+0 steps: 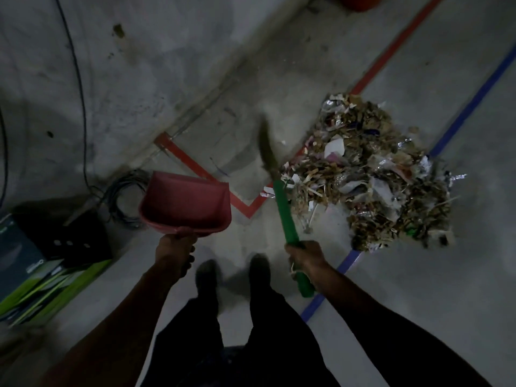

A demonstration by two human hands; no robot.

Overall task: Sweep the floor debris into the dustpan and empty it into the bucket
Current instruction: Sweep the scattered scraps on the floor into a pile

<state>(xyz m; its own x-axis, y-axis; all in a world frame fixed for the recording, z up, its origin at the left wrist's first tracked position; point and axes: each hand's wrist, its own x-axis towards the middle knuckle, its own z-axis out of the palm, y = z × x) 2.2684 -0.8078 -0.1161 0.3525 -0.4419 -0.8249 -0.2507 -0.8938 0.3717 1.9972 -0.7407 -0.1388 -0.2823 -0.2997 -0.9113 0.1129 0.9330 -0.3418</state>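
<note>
My left hand (176, 251) grips the handle of a red dustpan (185, 203), which hangs above the floor with nothing in it, mouth facing away from me. My right hand (305, 259) holds the green handle of a broom (284, 212); its blurred brownish bristles (266, 148) point away, just left of the debris. A big pile of debris (371, 174), paper scraps, foil and dry bits, lies on the concrete floor to the right of the broom. A red rounded object (358, 2), possibly the bucket, shows at the top edge.
A concrete wall rises at left with a black cable (81, 88) running down to a coil (125, 196). Boxes (42, 261) are stacked at the lower left. Red tape (195, 166) and blue tape (472, 104) lines cross the floor. My feet (231, 272) stand between my hands.
</note>
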